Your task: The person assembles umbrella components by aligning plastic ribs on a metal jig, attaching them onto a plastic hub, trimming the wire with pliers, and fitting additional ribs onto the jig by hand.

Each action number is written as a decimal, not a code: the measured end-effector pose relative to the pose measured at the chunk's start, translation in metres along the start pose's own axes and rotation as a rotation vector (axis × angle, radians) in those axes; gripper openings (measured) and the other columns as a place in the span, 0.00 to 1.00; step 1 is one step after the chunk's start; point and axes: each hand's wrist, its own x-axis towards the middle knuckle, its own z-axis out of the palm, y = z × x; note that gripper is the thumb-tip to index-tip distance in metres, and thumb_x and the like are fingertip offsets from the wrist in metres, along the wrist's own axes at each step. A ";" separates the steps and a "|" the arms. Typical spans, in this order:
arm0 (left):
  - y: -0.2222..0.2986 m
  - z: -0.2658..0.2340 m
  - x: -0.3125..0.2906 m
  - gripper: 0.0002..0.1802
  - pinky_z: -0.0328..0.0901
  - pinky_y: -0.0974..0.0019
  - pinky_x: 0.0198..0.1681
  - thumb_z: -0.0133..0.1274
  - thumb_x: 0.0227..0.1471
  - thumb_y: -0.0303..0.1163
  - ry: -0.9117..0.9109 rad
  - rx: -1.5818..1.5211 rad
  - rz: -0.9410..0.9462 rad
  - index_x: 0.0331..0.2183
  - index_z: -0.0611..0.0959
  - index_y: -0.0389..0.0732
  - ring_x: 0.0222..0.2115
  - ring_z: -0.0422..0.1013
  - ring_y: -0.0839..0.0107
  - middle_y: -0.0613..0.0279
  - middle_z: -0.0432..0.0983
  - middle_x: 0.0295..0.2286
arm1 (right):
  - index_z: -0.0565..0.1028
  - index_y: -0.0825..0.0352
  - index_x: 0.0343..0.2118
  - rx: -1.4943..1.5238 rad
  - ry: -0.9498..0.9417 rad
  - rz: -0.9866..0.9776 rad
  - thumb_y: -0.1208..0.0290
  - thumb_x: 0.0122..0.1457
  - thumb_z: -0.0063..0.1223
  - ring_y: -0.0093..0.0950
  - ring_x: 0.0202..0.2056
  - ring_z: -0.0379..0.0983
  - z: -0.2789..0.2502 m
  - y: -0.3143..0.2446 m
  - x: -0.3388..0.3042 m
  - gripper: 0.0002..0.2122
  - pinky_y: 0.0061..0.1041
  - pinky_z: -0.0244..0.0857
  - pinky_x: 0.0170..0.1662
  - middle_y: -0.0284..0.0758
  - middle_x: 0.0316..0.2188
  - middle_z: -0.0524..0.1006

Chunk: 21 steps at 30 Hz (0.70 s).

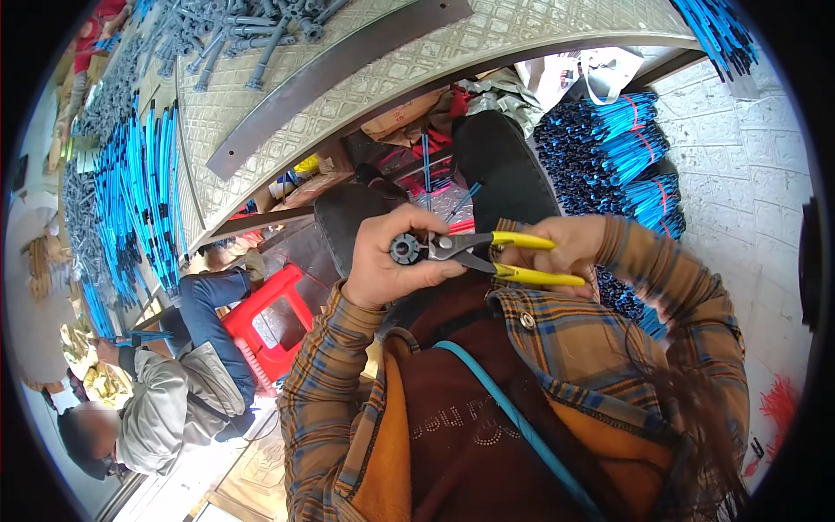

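In front of my chest, my left hand [380, 261] is closed around a dark grey plastic fitting [405, 250] with a round, slotted end facing up. Pliers with yellow handles [539, 277] lie sideways, their metal jaws at the fitting beside my left thumb and fingers. My right hand [570, 242] grips the handles, which are spread apart. Whether the jaws bite on the fitting or on something small next to it, I cannot tell.
A patterned table [365, 65] with a metal strip [330, 83] carries grey plastic parts [261, 35] and blue tubes [148, 191]. Tied bundles of blue tubes [639, 157] lie on the right. A red stool [270, 322] and a seated person [183, 400] are at left.
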 end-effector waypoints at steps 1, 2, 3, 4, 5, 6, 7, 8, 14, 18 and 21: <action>0.000 0.001 0.000 0.24 0.61 0.77 0.32 0.67 0.27 0.32 -0.003 -0.001 0.003 0.31 0.77 0.36 0.27 0.67 0.80 0.67 0.72 0.26 | 0.61 0.69 0.48 -0.178 0.034 0.080 0.65 0.45 0.60 0.21 0.36 0.70 0.013 -0.019 -0.007 0.28 0.22 0.66 0.32 0.38 0.31 0.71; -0.002 0.001 0.001 0.24 0.61 0.77 0.31 0.67 0.27 0.32 0.045 0.006 -0.002 0.31 0.77 0.36 0.26 0.67 0.79 0.66 0.72 0.25 | 0.61 0.69 0.48 -0.181 0.034 0.080 0.65 0.45 0.60 0.21 0.36 0.70 0.025 -0.028 -0.008 0.28 0.22 0.66 0.32 0.38 0.31 0.71; -0.003 0.001 0.001 0.23 0.61 0.76 0.30 0.68 0.28 0.32 0.094 0.013 -0.008 0.30 0.77 0.37 0.25 0.67 0.79 0.66 0.72 0.24 | 0.61 0.69 0.48 -0.840 0.291 -0.249 0.65 0.46 0.60 0.22 0.33 0.72 0.037 -0.033 -0.008 0.28 0.22 0.66 0.30 0.37 0.29 0.72; -0.003 0.002 0.001 0.23 0.62 0.76 0.29 0.68 0.28 0.33 0.140 0.017 -0.012 0.30 0.77 0.37 0.24 0.66 0.79 0.66 0.72 0.23 | 0.61 0.70 0.48 -1.490 0.553 -0.593 0.66 0.46 0.59 0.23 0.30 0.73 0.043 -0.034 -0.009 0.27 0.22 0.67 0.28 0.37 0.26 0.73; -0.002 0.002 0.001 0.23 0.62 0.76 0.29 0.68 0.28 0.33 0.141 0.017 -0.010 0.30 0.77 0.37 0.24 0.66 0.79 0.66 0.72 0.23 | 0.61 0.70 0.48 -1.492 0.553 -0.593 0.66 0.46 0.59 0.23 0.30 0.73 0.042 -0.034 -0.009 0.27 0.22 0.67 0.28 0.37 0.26 0.73; -0.001 0.004 0.001 0.23 0.61 0.76 0.29 0.68 0.28 0.33 0.148 -0.049 -0.056 0.30 0.77 0.37 0.24 0.66 0.79 0.66 0.72 0.23 | 0.62 0.70 0.47 -1.323 0.483 -0.489 0.65 0.48 0.57 0.24 0.29 0.73 0.039 -0.033 -0.007 0.25 0.22 0.67 0.27 0.37 0.26 0.73; 0.000 0.005 0.000 0.23 0.61 0.76 0.29 0.68 0.28 0.33 0.152 -0.118 -0.101 0.30 0.77 0.37 0.24 0.66 0.80 0.66 0.71 0.23 | 0.62 0.70 0.46 -1.153 0.418 -0.385 0.64 0.49 0.55 0.24 0.29 0.73 0.035 -0.031 -0.006 0.23 0.22 0.68 0.26 0.38 0.26 0.73; 0.000 0.006 0.000 0.23 0.61 0.76 0.29 0.68 0.28 0.33 0.156 -0.187 -0.146 0.30 0.76 0.37 0.24 0.66 0.80 0.67 0.71 0.23 | 0.63 0.69 0.45 -0.981 0.351 -0.282 0.64 0.51 0.53 0.25 0.28 0.74 0.030 -0.029 -0.005 0.21 0.22 0.68 0.26 0.38 0.26 0.73; 0.004 0.001 0.002 0.22 0.61 0.76 0.28 0.67 0.29 0.33 0.027 -0.084 -0.090 0.30 0.77 0.37 0.24 0.66 0.81 0.67 0.72 0.22 | 0.65 0.69 0.39 -0.281 0.073 0.120 0.60 0.58 0.44 0.27 0.27 0.74 0.012 -0.028 0.000 0.15 0.22 0.69 0.24 0.40 0.27 0.74; 0.011 0.001 0.006 0.20 0.61 0.76 0.28 0.66 0.30 0.33 -0.017 -0.055 -0.089 0.29 0.77 0.37 0.24 0.66 0.81 0.67 0.72 0.22 | 0.66 0.68 0.36 -0.292 0.071 0.117 0.58 0.59 0.41 0.28 0.29 0.75 0.023 -0.042 -0.008 0.15 0.23 0.71 0.27 0.41 0.29 0.74; 0.010 0.002 0.006 0.19 0.62 0.76 0.28 0.66 0.31 0.32 -0.023 0.019 -0.046 0.29 0.78 0.37 0.24 0.66 0.81 0.67 0.72 0.22 | 0.66 0.68 0.34 -0.299 0.093 0.064 0.58 0.59 0.41 0.28 0.29 0.75 0.032 -0.051 -0.012 0.15 0.24 0.72 0.29 0.41 0.29 0.74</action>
